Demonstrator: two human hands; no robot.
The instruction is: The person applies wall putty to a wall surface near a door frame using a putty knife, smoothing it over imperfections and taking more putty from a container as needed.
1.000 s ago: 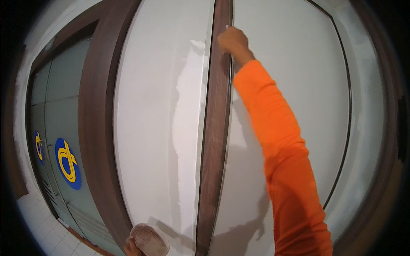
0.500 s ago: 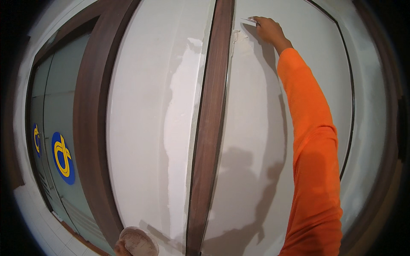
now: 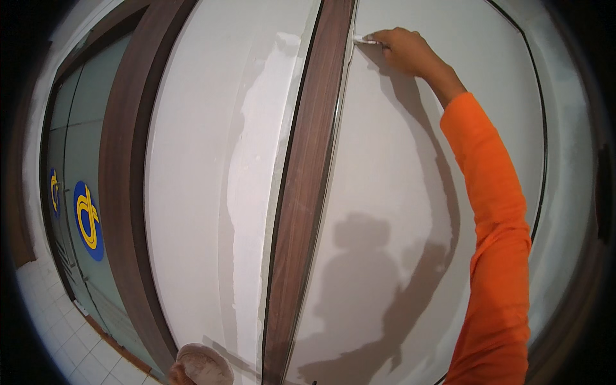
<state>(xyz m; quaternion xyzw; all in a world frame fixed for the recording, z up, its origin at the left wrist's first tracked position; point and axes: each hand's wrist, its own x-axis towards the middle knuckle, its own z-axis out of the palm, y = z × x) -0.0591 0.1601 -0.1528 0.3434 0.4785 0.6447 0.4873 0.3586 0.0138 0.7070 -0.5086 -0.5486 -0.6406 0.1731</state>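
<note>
My right hand (image 3: 410,51), at the end of an orange sleeve, grips a pale, thin putty knife (image 3: 367,41) high on the right wall panel (image 3: 398,167). The blade touches the panel beside the dark wooden strip (image 3: 301,192), along whose edge runs a thin line of pale filler. At the bottom, my left hand (image 3: 180,375) is partly cut off, its fingers round a round, pinkish-brown crusted container (image 3: 206,364). Left of the strip, a white wall (image 3: 186,160) carries a long, uneven patch of white plaster (image 3: 256,128).
A wooden door frame (image 3: 119,179) and frosted glass door (image 3: 70,141) with blue-and-yellow decals (image 3: 88,221) stand at the left, above a tiled floor (image 3: 83,346). A thin dark groove (image 3: 543,160) runs down the right panel, which carries my shadow.
My right hand has moved from over the wooden strip onto the right panel, the knife now showing at the strip's edge. The wall has shifted leftward in view; my left hand stays low with the container.
</note>
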